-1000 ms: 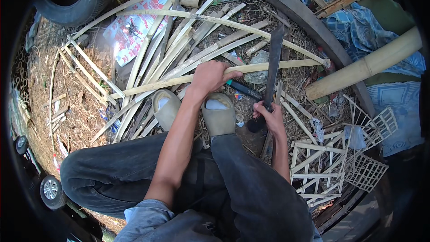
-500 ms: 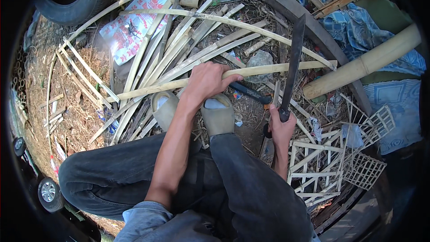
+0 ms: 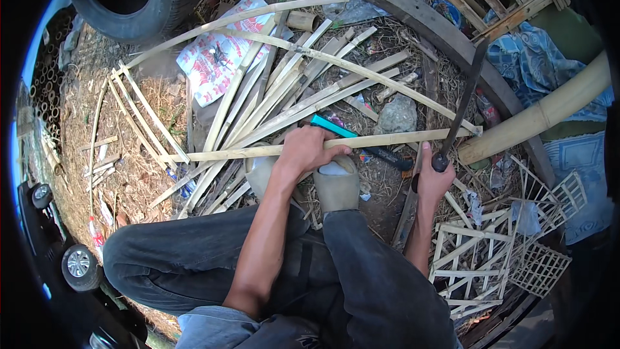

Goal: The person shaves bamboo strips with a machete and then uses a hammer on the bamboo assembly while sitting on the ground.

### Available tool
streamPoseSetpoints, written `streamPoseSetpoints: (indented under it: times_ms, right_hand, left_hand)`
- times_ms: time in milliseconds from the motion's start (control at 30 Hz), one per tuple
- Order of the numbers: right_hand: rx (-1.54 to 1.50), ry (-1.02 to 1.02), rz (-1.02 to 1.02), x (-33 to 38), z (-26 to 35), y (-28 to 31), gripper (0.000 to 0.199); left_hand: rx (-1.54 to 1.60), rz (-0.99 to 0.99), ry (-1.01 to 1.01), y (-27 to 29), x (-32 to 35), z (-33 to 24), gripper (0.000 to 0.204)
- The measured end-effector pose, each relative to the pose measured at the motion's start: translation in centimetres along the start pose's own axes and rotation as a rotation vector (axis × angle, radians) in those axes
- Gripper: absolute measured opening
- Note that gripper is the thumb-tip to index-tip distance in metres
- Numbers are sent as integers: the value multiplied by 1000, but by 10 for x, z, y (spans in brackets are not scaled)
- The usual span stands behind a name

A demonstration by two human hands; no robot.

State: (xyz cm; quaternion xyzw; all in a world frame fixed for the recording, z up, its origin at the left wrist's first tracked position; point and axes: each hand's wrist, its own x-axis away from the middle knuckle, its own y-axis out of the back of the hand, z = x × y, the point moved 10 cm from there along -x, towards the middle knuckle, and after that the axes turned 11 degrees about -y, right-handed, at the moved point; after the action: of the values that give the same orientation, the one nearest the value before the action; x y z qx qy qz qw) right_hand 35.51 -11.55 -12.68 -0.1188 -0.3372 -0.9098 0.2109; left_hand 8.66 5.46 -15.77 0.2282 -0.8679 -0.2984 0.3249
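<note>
left hand [image 3: 309, 150] clamps bamboo strip [image 3: 258, 151] across shoe [image 3: 337, 184] | right hand [image 3: 434, 178] fists raised blade [image 3: 464, 100] beside strip | risk: blade glancing off strip toward shoe or left fingers if strip rolls

The bare earth ground [image 3: 139, 106], strewn with dry straw, carries a fan of pale split bamboo strips [image 3: 278, 94]. A red-and-white printed plastic sack [image 3: 216, 64] lies beneath them, a black rubber tyre [image 3: 139, 0] beyond, and small bamboo lattice frames [image 3: 491, 255] lie at the right.
</note>
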Motion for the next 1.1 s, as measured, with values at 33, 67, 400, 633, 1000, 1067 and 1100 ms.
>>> streamPoseSetpoints:
  times_ms: [33,67,400,633,1000,1067,1100]
  right_hand:
    - [-22,62,-38,-8,5,6,32]
    - [-46,124,-78,-16,11,9,30]
    - [600,321,-63,-137,64,-20,43]
    - [393,364,-50,-154,54,10,36]
    - [347,480,-111,-160,58,56,42]
    - [379,483,-160,-157,55,44,46]
    - [323,431,-179,-155,50,40,49]
  left_hand:
    - [-45,10,8,-15,5,2,62]
    - [-56,11,8,-25,10,7,62]
    - [-28,98,-6,-58,36,-9,60]
    - [-24,-144,6,-46,53,-45,54]
    - [52,-218,-53,-85,53,-94,42]
    - [69,-242,-40,-81,56,-82,41]
    - [35,-273,-35,-72,58,-75,41]
